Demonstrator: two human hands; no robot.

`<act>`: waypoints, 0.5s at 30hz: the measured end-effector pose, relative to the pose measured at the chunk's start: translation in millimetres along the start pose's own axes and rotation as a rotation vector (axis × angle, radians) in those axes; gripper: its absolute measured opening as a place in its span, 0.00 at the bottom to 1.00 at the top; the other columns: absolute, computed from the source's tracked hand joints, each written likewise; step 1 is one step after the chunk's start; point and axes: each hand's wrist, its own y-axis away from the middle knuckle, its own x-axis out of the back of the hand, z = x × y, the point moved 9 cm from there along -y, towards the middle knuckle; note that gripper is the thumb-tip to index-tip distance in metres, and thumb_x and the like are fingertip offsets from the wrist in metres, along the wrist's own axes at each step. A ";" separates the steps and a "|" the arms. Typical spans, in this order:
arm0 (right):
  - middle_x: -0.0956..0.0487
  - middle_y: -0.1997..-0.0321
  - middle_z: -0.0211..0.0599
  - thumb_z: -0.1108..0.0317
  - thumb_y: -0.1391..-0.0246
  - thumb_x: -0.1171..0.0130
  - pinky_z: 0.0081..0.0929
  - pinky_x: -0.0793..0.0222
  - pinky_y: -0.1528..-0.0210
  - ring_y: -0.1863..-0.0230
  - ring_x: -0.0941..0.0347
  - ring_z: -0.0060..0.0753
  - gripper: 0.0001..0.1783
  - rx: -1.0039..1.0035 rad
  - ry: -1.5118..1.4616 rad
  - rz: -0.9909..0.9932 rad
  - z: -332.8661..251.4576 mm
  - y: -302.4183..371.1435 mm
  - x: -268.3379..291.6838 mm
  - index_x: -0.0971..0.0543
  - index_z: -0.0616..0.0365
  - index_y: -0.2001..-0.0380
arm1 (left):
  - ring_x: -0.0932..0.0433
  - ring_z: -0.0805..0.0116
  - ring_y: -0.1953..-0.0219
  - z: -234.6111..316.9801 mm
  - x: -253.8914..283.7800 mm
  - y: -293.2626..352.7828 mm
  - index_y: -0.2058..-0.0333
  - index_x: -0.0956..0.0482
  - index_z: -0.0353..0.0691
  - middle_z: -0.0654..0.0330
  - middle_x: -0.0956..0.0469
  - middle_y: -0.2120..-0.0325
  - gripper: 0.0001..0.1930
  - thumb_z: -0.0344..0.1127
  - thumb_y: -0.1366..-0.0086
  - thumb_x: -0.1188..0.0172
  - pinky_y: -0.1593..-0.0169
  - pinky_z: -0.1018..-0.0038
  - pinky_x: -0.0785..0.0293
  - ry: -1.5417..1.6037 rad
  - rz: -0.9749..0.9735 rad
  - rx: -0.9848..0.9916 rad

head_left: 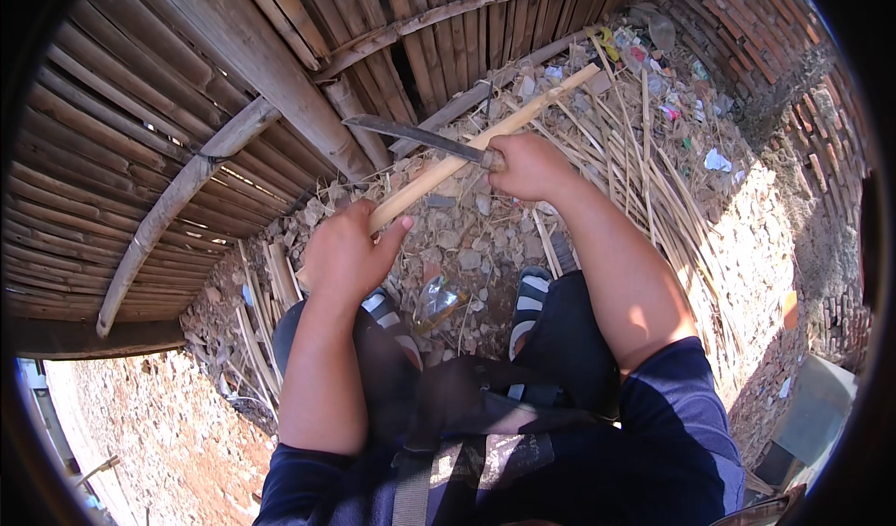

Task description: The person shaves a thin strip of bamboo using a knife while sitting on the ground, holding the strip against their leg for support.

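Shaving the pale wooden strip looks like the present step — the left hand clasps it above the rubble, the right hand grips the long knife crossing it — and the next stroke calls for steady bracing.

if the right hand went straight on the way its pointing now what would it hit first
Most likely the pale wooden strip, just ahead of the right hand and crossed by the knife it holds. Depth is unclear, so it might pass above.
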 end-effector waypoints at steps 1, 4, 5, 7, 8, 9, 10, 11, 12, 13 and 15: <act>0.17 0.54 0.53 0.55 0.53 0.31 0.47 0.25 0.46 0.50 0.20 0.56 0.29 -0.001 -0.001 -0.003 0.4 0.0 -1.0 0.18 0.57 0.49 | 0.15 0.47 0.65 0.2 -0.3 0.0 0.57 0.15 0.40 0.49 0.16 0.72 0.29 0.63 0.38 0.35 0.59 0.54 0.20 -0.002 -0.001 -0.001; 0.17 0.54 0.54 0.55 0.53 0.30 0.47 0.25 0.46 0.50 0.20 0.56 0.29 0.000 -0.014 0.000 2.3 -1.3 -3.0 0.18 0.57 0.49 | 0.15 0.47 0.65 1.6 0.2 -0.2 0.57 0.15 0.40 0.49 0.16 0.73 0.29 0.63 0.38 0.35 0.59 0.54 0.20 -0.003 -0.004 -0.002; 0.17 0.54 0.54 0.55 0.53 0.30 0.47 0.25 0.46 0.50 0.20 0.56 0.29 0.014 -0.012 0.001 2.2 -2.3 -4.3 0.18 0.58 0.49 | 0.15 0.47 0.65 2.1 0.7 -0.3 0.57 0.15 0.40 0.49 0.16 0.73 0.29 0.63 0.38 0.35 0.59 0.55 0.20 -0.002 -0.005 -0.004; 0.17 0.54 0.54 0.55 0.53 0.30 0.47 0.25 0.46 0.50 0.20 0.57 0.29 0.025 -0.009 0.000 2.4 -3.0 -5.7 0.18 0.58 0.49 | 0.15 0.47 0.65 2.3 0.1 -0.5 0.57 0.15 0.39 0.49 0.16 0.73 0.29 0.63 0.38 0.35 0.59 0.54 0.20 -0.002 -0.016 -0.004; 0.17 0.54 0.54 0.55 0.53 0.30 0.47 0.25 0.46 0.50 0.20 0.57 0.29 0.027 -0.007 -0.005 2.2 -3.2 -6.8 0.18 0.59 0.49 | 0.15 0.47 0.65 2.4 -0.6 -0.5 0.57 0.15 0.39 0.49 0.16 0.73 0.29 0.63 0.38 0.35 0.60 0.54 0.20 -0.002 -0.026 -0.004; 0.17 0.55 0.54 0.55 0.53 0.31 0.47 0.25 0.46 0.50 0.20 0.57 0.28 0.030 -0.005 -0.011 1.7 -3.4 -7.8 0.18 0.60 0.50 | 0.15 0.47 0.65 2.3 -0.2 -0.3 0.57 0.15 0.39 0.49 0.16 0.73 0.29 0.63 0.38 0.35 0.60 0.54 0.20 -0.003 -0.028 -0.002; 0.17 0.55 0.54 0.55 0.53 0.31 0.47 0.25 0.46 0.50 0.20 0.57 0.28 0.030 -0.006 -0.013 1.7 -3.5 -8.4 0.18 0.60 0.50 | 0.15 0.47 0.65 2.0 0.3 0.0 0.57 0.15 0.39 0.49 0.16 0.73 0.29 0.63 0.38 0.35 0.59 0.54 0.20 -0.008 -0.028 0.001; 0.17 0.55 0.54 0.55 0.53 0.31 0.46 0.25 0.47 0.51 0.20 0.57 0.28 0.034 -0.013 -0.013 1.4 -3.6 -8.8 0.18 0.60 0.50 | 0.15 0.47 0.66 1.7 0.7 0.2 0.57 0.15 0.39 0.49 0.16 0.73 0.29 0.63 0.38 0.35 0.59 0.54 0.20 -0.013 -0.027 0.005; 0.16 0.55 0.54 0.55 0.52 0.31 0.46 0.25 0.47 0.51 0.20 0.57 0.28 0.035 -0.018 -0.014 1.6 -3.4 -8.8 0.19 0.60 0.50 | 0.15 0.47 0.66 1.9 0.4 0.1 0.57 0.15 0.39 0.49 0.16 0.73 0.29 0.63 0.38 0.35 0.59 0.54 0.20 -0.013 -0.029 0.005; 0.16 0.55 0.54 0.55 0.52 0.31 0.46 0.25 0.47 0.51 0.20 0.57 0.28 0.034 -0.018 -0.015 2.0 -3.3 -8.8 0.19 0.60 0.50 | 0.15 0.47 0.65 2.1 0.2 -0.1 0.57 0.15 0.39 0.49 0.16 0.73 0.29 0.63 0.38 0.35 0.59 0.54 0.20 -0.012 -0.030 0.004; 0.16 0.56 0.54 0.56 0.53 0.31 0.46 0.24 0.48 0.52 0.20 0.57 0.28 0.044 -0.023 -0.024 0.7 -3.4 -9.5 0.18 0.60 0.51 | 0.15 0.47 0.65 1.8 -0.5 -0.1 0.57 0.15 0.39 0.49 0.16 0.73 0.29 0.63 0.38 0.35 0.59 0.53 0.20 -0.012 -0.032 0.005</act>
